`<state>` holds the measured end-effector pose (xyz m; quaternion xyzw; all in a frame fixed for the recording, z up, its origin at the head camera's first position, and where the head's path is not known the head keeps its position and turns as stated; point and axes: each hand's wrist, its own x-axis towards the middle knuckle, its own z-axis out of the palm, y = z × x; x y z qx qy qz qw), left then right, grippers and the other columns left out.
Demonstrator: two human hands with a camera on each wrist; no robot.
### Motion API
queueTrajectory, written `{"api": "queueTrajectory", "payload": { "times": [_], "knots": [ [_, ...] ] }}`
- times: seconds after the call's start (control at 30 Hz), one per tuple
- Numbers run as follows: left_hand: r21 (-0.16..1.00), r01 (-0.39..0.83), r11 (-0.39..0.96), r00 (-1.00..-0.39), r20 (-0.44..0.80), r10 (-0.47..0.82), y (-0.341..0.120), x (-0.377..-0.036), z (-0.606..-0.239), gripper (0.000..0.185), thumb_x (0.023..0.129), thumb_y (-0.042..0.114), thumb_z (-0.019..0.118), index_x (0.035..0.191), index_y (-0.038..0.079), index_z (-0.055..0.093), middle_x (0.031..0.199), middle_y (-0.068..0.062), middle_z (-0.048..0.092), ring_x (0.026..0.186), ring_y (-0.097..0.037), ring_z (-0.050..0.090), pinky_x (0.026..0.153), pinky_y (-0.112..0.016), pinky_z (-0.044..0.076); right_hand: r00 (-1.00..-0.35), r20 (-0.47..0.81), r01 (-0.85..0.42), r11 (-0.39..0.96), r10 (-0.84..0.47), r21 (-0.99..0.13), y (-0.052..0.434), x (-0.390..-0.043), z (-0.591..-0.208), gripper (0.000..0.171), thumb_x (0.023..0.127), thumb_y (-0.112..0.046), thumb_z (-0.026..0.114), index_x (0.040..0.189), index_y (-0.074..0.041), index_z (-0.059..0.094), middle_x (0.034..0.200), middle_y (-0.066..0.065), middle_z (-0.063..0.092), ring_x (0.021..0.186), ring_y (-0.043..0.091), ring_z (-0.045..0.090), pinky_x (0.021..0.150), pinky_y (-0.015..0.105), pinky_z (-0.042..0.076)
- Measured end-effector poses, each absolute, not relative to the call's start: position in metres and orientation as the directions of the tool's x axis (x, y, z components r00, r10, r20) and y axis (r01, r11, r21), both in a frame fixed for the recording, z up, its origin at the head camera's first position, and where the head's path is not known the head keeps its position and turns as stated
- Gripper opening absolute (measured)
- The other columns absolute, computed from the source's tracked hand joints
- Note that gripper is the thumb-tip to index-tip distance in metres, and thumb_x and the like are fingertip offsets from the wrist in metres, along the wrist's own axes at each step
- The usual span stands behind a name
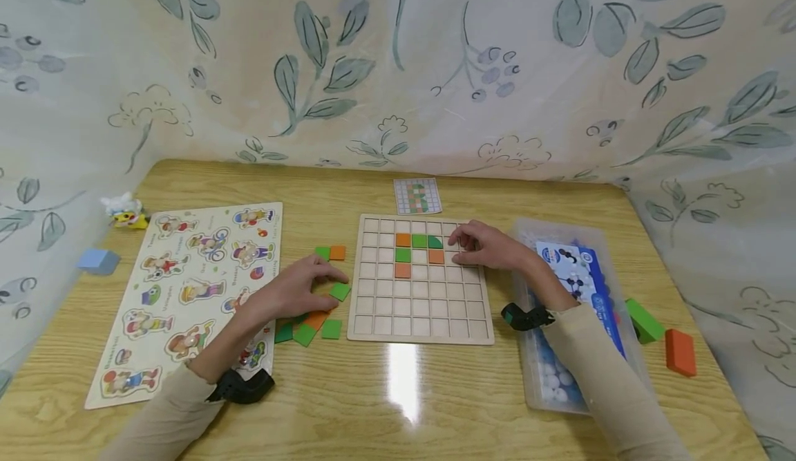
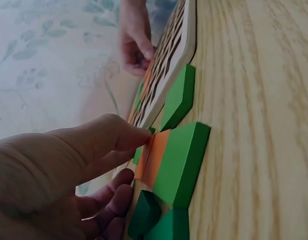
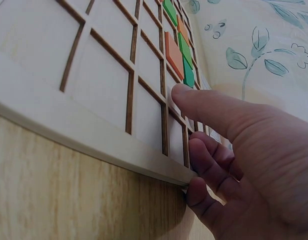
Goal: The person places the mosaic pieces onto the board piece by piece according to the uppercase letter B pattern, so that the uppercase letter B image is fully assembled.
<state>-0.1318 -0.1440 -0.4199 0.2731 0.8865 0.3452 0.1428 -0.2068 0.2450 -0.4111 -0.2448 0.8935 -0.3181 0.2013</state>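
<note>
A person sits at a light wooden table [image 1: 435,392] with both hands at work around a square wooden grid board [image 1: 420,279], which lies flat at the middle of the table.

The right hand [image 1: 491,245] rests on the upper right part of the grid board. Its index finger lies stretched out flat on the board's cells, while the other fingers [image 3: 214,160] curl loosely over the board's right edge; it holds nothing. Just left of its fingertips, several square tiles sit in the board's cells: orange, green and dark green tiles [image 1: 419,241] in one row, with a green and an orange tile in the row below, and another orange tile under the green one.

The left hand [image 1: 292,294] lies just left of the grid board, over a loose heap of green and orange tiles [image 1: 314,321]. Its thumb and fingers [image 2: 119,137] press down on an orange tile [image 2: 153,157] in that heap, touching it from above rather than clasping it.

Beyond the board's far edge lies a small pattern card [image 1: 417,196]. Further left of the board lies a picture puzzle board [image 1: 186,295] with cartoon figures. To the right of the board stands a clear plastic box [image 1: 562,350], under the right forearm, with a green block [image 1: 643,319] and an orange block [image 1: 680,352] beyond it.
</note>
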Motion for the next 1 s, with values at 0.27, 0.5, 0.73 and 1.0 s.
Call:
{"api": "queueTrajectory", "payload": {
  "times": [0.27, 0.5, 0.73, 1.0],
  "knots": [
    [0.674, 0.330, 0.661, -0.832, -0.123, 0.541, -0.137, -0.130, -0.416, 0.033, 0.083, 0.014, 0.071, 0.116, 0.015, 0.069, 0.105, -0.009, 0.056, 0.083, -0.016, 0.044, 0.071, -0.027, 0.038, -0.798, -0.208, -0.305, 0.678, -0.565, -0.669, 0.246, -0.206, -0.410, 0.026, 0.091, -0.019, 0.068, 0.114, -0.007, 0.062, 0.100, 0.010, 0.051, 0.091, 0.021, 0.044, 0.080, 0.033, 0.040],
    [0.671, 0.311, 0.673, -0.839, -0.139, 0.526, -0.135, -0.127, -0.414, 0.033, 0.083, 0.017, 0.071, 0.116, 0.016, 0.069, 0.101, -0.007, 0.053, 0.081, -0.016, 0.042, 0.069, -0.028, 0.036, -0.795, -0.208, -0.305, 0.672, -0.570, -0.675, 0.246, -0.206, -0.410, 0.026, 0.092, -0.019, 0.067, 0.114, -0.006, 0.062, 0.101, 0.012, 0.051, 0.091, 0.021, 0.044, 0.080, 0.034, 0.040],
    [0.656, 0.316, 0.686, -0.851, -0.124, 0.511, -0.131, -0.126, -0.415, 0.037, 0.078, 0.008, 0.066, 0.114, 0.016, 0.070, 0.097, -0.005, 0.053, 0.079, -0.015, 0.041, 0.068, -0.027, 0.034, -0.800, -0.213, -0.293, 0.676, -0.560, -0.676, 0.246, -0.206, -0.413, 0.027, 0.092, -0.021, 0.067, 0.114, -0.007, 0.062, 0.101, 0.012, 0.051, 0.092, 0.021, 0.044, 0.079, 0.034, 0.040],
    [0.617, 0.352, 0.704, -0.860, -0.084, 0.504, -0.127, -0.124, -0.414, 0.035, 0.077, 0.007, 0.068, 0.110, 0.014, 0.070, 0.093, -0.003, 0.053, 0.076, -0.013, 0.042, 0.065, -0.025, 0.035, -0.803, -0.222, -0.289, 0.688, -0.552, -0.666, 0.245, -0.206, -0.410, 0.026, 0.091, -0.020, 0.069, 0.114, -0.008, 0.062, 0.101, 0.010, 0.051, 0.091, 0.020, 0.045, 0.080, 0.034, 0.042]
  ]
}}
